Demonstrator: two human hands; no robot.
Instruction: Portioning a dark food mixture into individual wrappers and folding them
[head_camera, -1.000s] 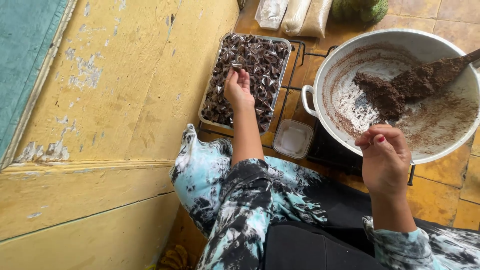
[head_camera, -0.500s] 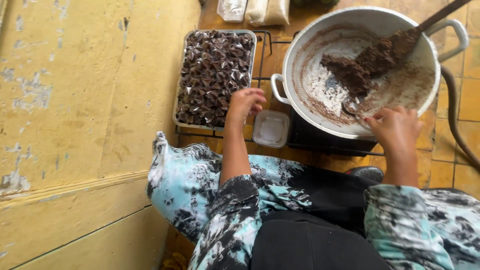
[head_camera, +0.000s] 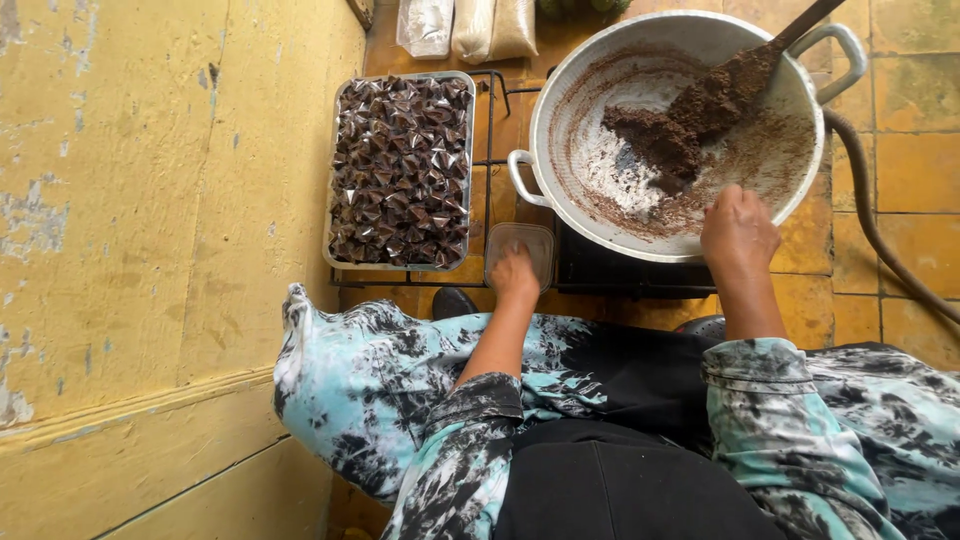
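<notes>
A tray (head_camera: 340, 160) packed with dark wrapped cones lies on the tiled floor (head_camera: 915, 150) beside a yellow wall (head_camera: 150, 250). Three clear bags (head_camera: 470, 25) lie beyond it. A hose (head_camera: 880, 240) curves right.

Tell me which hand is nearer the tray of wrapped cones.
Left. The left hand rests on the small clear container just right of the tray; the right hand is farther right, at the big pan's near rim.
</notes>
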